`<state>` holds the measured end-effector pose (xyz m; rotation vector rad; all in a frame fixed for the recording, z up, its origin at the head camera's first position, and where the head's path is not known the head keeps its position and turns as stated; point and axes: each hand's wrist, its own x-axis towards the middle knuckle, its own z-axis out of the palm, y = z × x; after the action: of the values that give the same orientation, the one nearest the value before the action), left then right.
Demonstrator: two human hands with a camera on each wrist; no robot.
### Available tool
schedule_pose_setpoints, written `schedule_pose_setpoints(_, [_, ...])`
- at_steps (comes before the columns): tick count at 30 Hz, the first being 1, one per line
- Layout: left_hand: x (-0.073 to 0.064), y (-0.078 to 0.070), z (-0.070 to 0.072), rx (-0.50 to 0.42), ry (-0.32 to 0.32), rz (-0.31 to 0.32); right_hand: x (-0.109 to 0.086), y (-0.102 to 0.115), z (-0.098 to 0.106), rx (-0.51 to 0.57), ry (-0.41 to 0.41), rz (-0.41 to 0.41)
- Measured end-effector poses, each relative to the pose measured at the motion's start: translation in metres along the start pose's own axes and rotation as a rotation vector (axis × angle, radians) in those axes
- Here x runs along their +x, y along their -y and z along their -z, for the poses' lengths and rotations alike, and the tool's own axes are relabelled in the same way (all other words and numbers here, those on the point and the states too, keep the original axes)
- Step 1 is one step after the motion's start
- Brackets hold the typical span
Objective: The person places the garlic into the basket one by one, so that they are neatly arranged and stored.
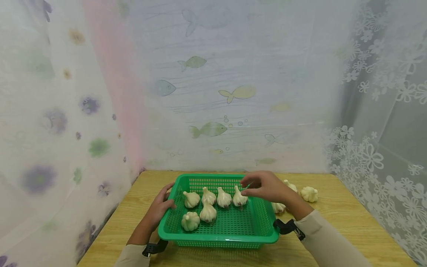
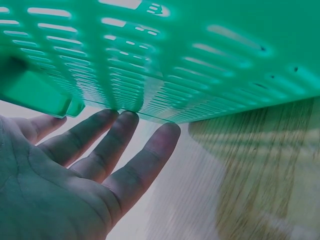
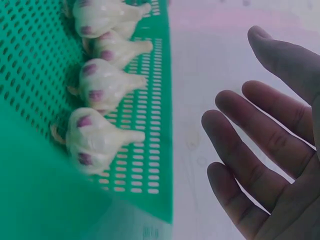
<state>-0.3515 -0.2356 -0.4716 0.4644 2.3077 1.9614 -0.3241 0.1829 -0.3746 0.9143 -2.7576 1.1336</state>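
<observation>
A green plastic basket [image 1: 218,238] with slotted walls sits on the table, holding several garlic bulbs [image 1: 224,197]. My left hand [image 1: 158,207] holds its left side, thumb over the rim; in the left wrist view the fingers [image 2: 150,160] reach against the slotted outer wall. Above the basket's back right part is my right hand [image 1: 265,186], close to the rightmost bulb of the back row. The right wrist view has this hand [image 3: 270,150] with fingers spread and nothing in them, apart from the garlic bulb [image 3: 95,140] nearest it.
More garlic bulbs [image 1: 309,194] lie on the wooden table [image 1: 337,222] to the right of the basket, partly hidden by the right forearm. Patterned curtains [image 1: 233,148] hang behind the table and along both sides.
</observation>
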Motion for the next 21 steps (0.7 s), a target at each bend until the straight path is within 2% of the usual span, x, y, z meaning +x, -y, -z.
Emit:
schedule_pose_setpoints(7, [0.001, 0.001, 0.0, -0.005, -0.001, 0.005, -0.022, -0.011, 0.009, -0.047, -0.118, 0.0])
schedule_pose_setpoints(12, [0.0, 0.001, 0.0, -0.003, 0.002, 0.007, -0.039, -0.016, 0.014, -0.023, -0.199, -0.015])
schedule_pose_setpoints(21, [0.001, 0.002, 0.0, 0.003, 0.003, -0.002, -0.064, -0.025, 0.017, 0.027, -0.295, -0.018])
